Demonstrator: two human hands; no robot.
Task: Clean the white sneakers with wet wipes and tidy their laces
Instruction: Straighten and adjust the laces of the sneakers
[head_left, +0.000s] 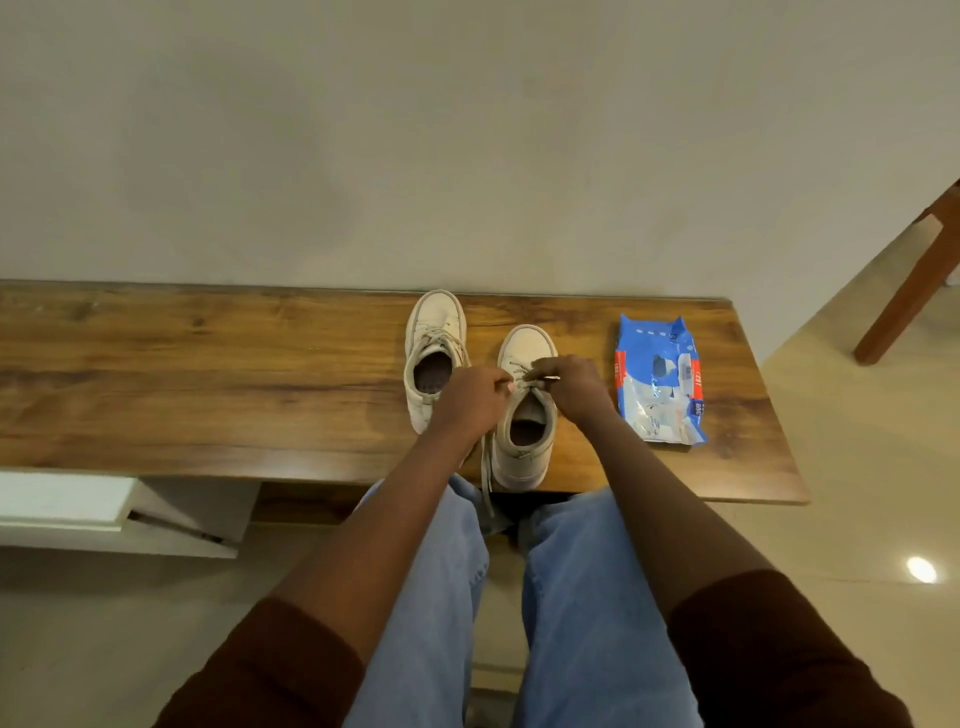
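Observation:
Two white sneakers stand side by side on the wooden table (208, 374), toes toward the wall. The left sneaker (435, 332) sits further back with its laces loose. Over the tongue of the right sneaker (524, 447), both hands work the lace (487, 467). My left hand (475, 397) pinches one lace strand, and a long loose end hangs down past the table's front edge. My right hand (576, 382) pinches the other strand just above the eyelets. A blue, white and red pack of wet wipes (660, 379) lies flat to the right of the sneakers.
The table backs against a plain grey wall. A white unit (104, 514) sits below the table on the left. A wooden furniture leg (909, 291) stands on the tiled floor at the far right. My legs in blue jeans (571, 623) are close to the table's front edge.

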